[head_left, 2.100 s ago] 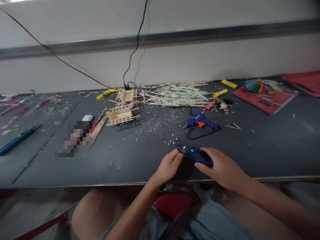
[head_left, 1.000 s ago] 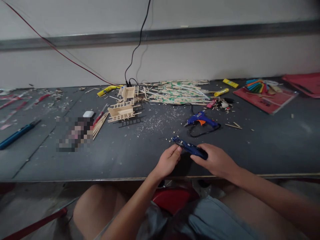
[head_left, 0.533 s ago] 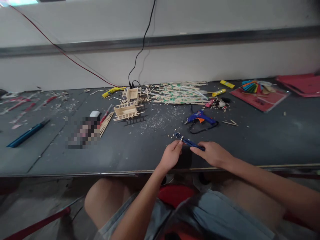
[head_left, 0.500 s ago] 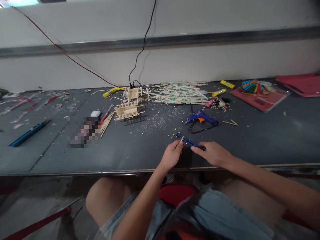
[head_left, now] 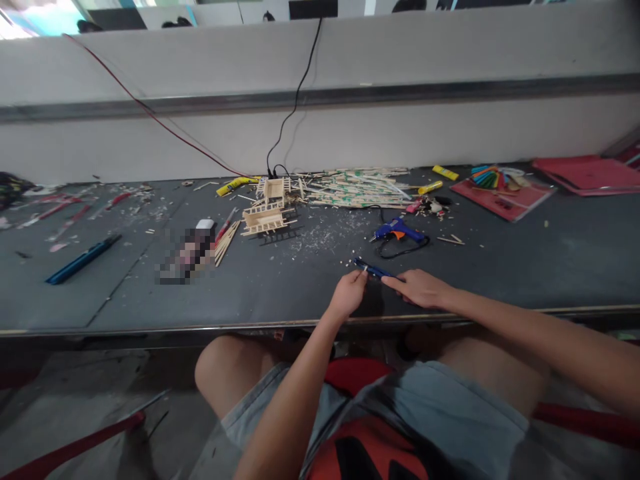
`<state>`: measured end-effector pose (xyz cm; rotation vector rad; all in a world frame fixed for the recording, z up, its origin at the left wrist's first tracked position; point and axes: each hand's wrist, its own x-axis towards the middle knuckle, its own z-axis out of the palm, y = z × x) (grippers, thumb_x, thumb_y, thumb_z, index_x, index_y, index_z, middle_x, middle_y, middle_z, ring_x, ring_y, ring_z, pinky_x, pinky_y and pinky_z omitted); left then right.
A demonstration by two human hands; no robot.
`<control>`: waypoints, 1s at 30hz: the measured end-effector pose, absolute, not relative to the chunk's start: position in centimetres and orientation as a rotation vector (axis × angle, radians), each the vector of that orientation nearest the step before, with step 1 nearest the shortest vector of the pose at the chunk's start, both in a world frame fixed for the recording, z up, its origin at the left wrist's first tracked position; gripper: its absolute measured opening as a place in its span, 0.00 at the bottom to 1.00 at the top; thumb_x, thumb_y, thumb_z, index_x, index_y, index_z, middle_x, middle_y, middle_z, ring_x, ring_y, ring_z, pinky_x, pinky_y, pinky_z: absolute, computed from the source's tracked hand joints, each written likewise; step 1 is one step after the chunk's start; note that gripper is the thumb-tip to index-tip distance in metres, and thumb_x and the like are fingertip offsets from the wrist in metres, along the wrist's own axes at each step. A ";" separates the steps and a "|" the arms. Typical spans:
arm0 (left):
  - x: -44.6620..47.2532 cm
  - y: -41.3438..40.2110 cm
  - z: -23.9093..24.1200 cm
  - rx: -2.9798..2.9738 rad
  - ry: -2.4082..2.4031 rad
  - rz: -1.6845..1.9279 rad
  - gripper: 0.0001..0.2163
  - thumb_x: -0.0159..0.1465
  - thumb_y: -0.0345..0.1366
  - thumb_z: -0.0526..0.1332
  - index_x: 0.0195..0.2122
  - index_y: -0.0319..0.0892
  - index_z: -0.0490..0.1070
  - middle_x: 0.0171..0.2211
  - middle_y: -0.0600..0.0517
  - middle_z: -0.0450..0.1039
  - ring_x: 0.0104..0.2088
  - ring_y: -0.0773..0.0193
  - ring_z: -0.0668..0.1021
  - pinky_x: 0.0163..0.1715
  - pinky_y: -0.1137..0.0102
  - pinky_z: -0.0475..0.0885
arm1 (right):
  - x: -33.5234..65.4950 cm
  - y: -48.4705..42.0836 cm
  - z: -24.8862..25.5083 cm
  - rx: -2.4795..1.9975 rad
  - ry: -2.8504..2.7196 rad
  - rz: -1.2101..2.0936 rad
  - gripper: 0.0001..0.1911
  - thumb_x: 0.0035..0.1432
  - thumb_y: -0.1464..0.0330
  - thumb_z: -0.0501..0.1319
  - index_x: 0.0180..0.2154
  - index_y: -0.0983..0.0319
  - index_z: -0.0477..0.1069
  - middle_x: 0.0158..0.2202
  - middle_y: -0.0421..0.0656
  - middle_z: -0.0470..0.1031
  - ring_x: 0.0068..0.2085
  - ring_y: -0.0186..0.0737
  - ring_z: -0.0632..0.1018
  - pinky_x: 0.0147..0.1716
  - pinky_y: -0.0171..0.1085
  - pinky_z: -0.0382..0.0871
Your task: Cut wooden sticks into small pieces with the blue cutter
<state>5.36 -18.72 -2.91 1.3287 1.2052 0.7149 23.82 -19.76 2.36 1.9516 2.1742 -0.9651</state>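
Near the front edge of the dark worktop (head_left: 525,267), the right hand (head_left: 419,289) closes its fingers around the handle end of a blue cutter (head_left: 373,270). The left hand (head_left: 349,295) pinches a small pale piece (head_left: 365,269) at the cutter's tip. Just beyond lies a blue glue gun (head_left: 397,231) with its black cord. Farther left stands a small wooden stick model (head_left: 266,219); a pile of sticks (head_left: 357,188) lies by the far wall, with red folders (head_left: 505,197) at far right.
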 end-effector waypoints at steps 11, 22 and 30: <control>5.2 -18.8 -2.0 1.090 1.157 0.668 0.16 0.60 0.47 0.48 0.35 0.39 0.65 0.17 0.60 0.52 0.12 0.76 0.54 0.13 0.78 0.49 | 24.8 -19.5 2.1 2.013 2.177 -0.900 0.36 0.53 0.42 0.38 0.23 0.61 0.71 0.25 0.47 0.75 0.30 0.45 0.76 0.29 0.36 0.62; 5.2 -18.8 -2.8 1.129 1.163 0.649 0.19 0.60 0.50 0.47 0.36 0.40 0.65 0.18 0.60 0.52 0.14 0.76 0.54 0.13 0.78 0.50 | 27.8 -19.2 2.5 1.990 2.136 -0.704 0.36 0.50 0.40 0.42 0.34 0.60 0.74 0.35 0.50 0.77 0.37 0.50 0.76 0.32 0.41 0.63; 4.8 -14.1 -0.9 1.616 1.353 0.749 0.14 0.59 0.44 0.51 0.26 0.39 0.67 0.21 0.56 0.61 0.24 0.71 0.64 0.23 0.76 0.56 | 33.2 -19.2 0.7 2.155 2.144 -0.541 0.34 0.49 0.41 0.47 0.40 0.61 0.72 0.37 0.50 0.75 0.37 0.50 0.75 0.32 0.42 0.64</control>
